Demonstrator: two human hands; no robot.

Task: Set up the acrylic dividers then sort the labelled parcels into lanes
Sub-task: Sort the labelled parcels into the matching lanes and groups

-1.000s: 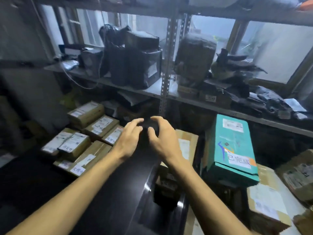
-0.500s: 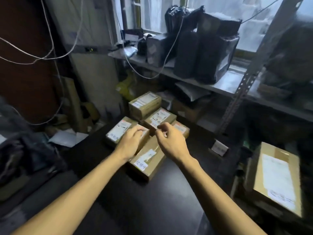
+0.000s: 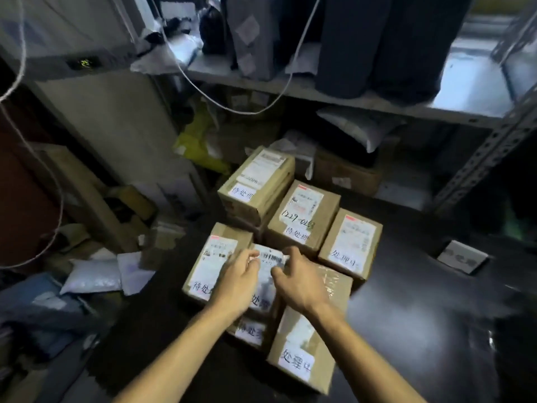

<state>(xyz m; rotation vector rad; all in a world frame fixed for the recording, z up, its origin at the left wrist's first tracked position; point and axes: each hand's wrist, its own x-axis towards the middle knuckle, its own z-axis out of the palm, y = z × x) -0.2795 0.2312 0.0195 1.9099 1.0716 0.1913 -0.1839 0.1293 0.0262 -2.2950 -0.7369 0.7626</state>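
Lying between left hand (image 3: 236,286) and right hand (image 3: 300,282) fingers (image 3: 253,255): labelled parcel (image 3: 268,271).

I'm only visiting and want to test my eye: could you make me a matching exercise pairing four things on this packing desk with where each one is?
Things:
1. left hand
2. white card
3. yellow bag
4. parcel marked 1229

Places:
A. alone on the dark table, far right
B. under the shelf, behind the parcels
C. fingertips at the barcode label of the middle parcel
D. between two other parcels

Pairs: 1-C, 2-A, 3-B, 4-D
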